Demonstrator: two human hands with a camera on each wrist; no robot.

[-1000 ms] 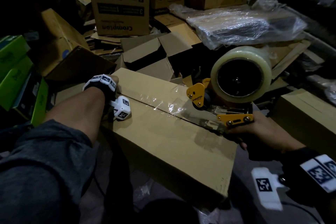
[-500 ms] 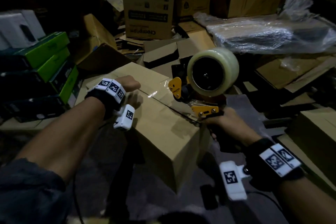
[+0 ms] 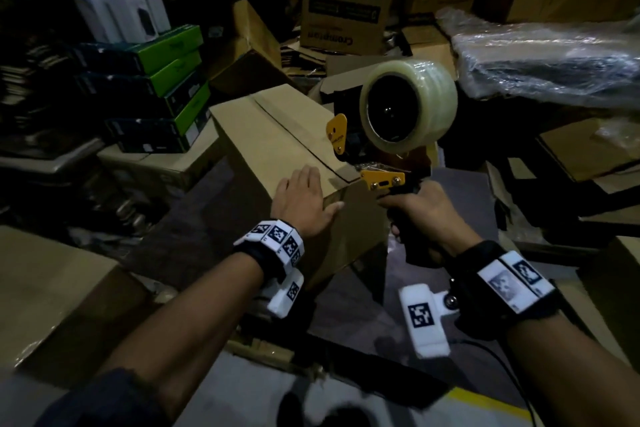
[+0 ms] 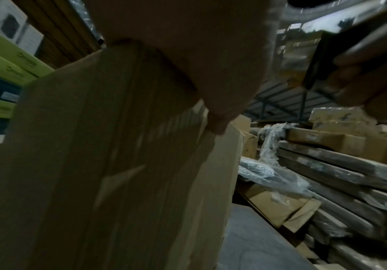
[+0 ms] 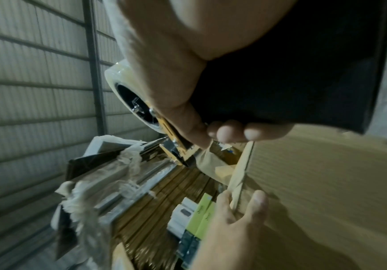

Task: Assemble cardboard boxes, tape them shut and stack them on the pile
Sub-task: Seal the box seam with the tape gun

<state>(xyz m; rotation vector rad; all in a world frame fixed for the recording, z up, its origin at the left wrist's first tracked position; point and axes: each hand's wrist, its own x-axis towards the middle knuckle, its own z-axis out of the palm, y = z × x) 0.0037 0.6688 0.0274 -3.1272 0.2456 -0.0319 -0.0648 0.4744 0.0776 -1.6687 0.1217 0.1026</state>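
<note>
— Cardboard box (image 3: pixel 277 139): where is it?
— Plain brown corrugated card, standing among the floor clutter, its top flaps meeting at a dark seam. The left hand (image 3: pixel 304 204) lies flat over the near top edge, fingers straight, grip released.
— The other grip?
— The right hand (image 3: pixel 426 215) clenches the black handle of the yellow tape dispenser (image 3: pixel 384 149), its glossy clear roll (image 3: pixel 408 104) at the box's near corner.

My cardboard box (image 3: pixel 277 135) is plain tan. Right of it, the tape dispenser (image 3: pixel 381 180) in my grip shows yellow plates, a black handle and a clear roll (image 3: pixel 408 107). Left of it, stacked cartons (image 3: pixel 166 80) are green and black.
</note>
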